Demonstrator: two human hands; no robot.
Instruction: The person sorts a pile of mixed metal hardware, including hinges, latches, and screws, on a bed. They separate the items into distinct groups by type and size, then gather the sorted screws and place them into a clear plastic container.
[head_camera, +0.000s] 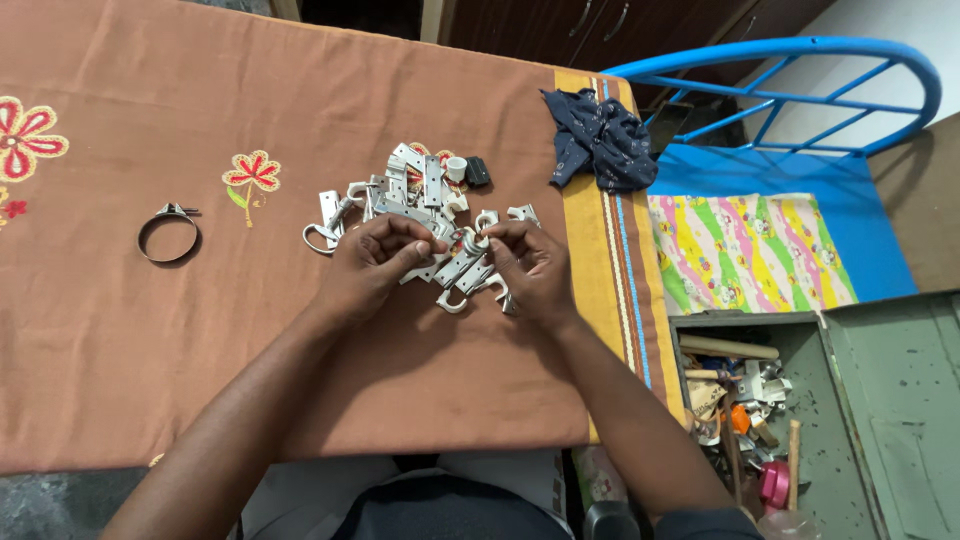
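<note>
- Both hands meet over the middle of the counter (120, 400), right above the near edge of a pile of metal brackets (420, 195); a small metal clamp piece (468, 243) sits between the two sets of fingertips, just off the cloth
- Left hand (370, 265) comes in from the left with its fingers (405, 232) curled narrow, thumb and forefinger pinched toward the small piece; whether they truly grip it or only touch it, I cannot tell, the knuckles hide the contact
- Right hand (530, 270) faces it, fingers (500, 238) drawn tight, thumb and forefinger nipped on the right end of that same piece; the other fingers are folded under the palm
- The piece itself is silvery grey, short, with a rounded ring-like end showing between the two thumbs; its finer shape is too small to make out
- Below the hands more flat, slotted, pale metal brackets poke out, with hooked ends lying on the cloth, touching one another in a loose heap
- At the far side of the heap stand a little white cap (456, 168) and a small black block (478, 171), just beside each other
- Well off to the left a round metal hose clamp (168, 234) lies alone on the brown cloth, near an embroidered flower (252, 172)
- A dark blue rag (600, 138) is crumpled at the counter's far right edge; beyond it a blue chair (790, 70); down on the right an open green toolbox (890, 400) with mixed bits inside
</note>
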